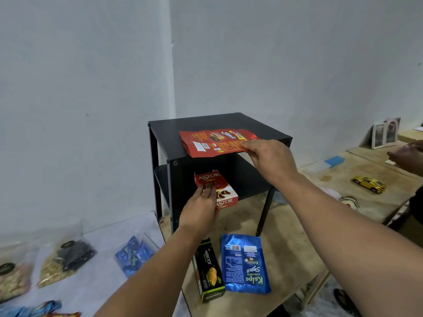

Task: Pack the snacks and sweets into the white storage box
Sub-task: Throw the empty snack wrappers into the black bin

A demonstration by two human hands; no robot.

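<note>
**Head view: both hands on red snack packs at the black shelf**

We see the right hand [267,156] pinching the near edge of a flat red snack pouch [215,141], which lies on the top of a small black shelf unit [164,133]. Our left hand [201,209] reaches to the lower shelf, fingers closed over the near end of a red Astor box [217,189] resting there.

On the plywood table [286,248] in front of the shelf lie a black Nextar box [209,271] and, just beside it, a blue Kalpa pouch [246,264]. To the left, on a white surface, we find clear bags of nuts [61,261] and a clear bag of blue sweets [134,255]. A yellow toy car [369,184] sits well apart on the right. We cannot find the white storage box here.
</note>
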